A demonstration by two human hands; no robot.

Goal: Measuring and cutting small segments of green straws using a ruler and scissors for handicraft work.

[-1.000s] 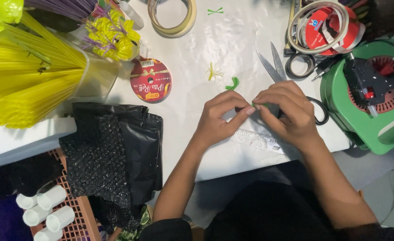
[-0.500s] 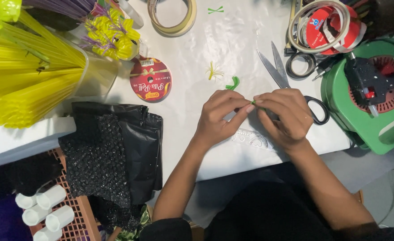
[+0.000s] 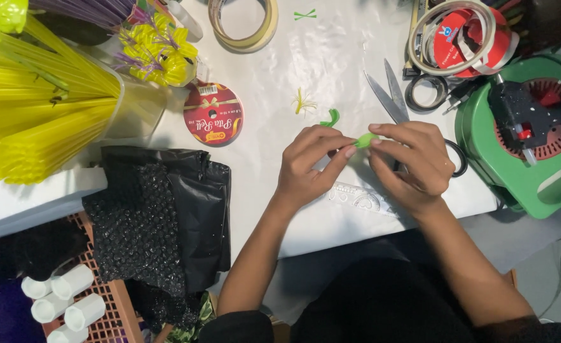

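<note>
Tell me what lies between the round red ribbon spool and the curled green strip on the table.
In the head view, a small yellow tassel-like tuft lies between the round red ribbon spool and the curled green strip.

Two hands (image 3: 309,162), one scissors (image 3: 388,95), three white tubes (image 3: 64,298), one ribbon spool (image 3: 213,114)

A white table (image 3: 331,44) fills the view under bright, even light. An orange lattice crate (image 3: 112,305) sits low at its left edge; grey floor (image 3: 547,254) shows beyond the right corner.
</note>
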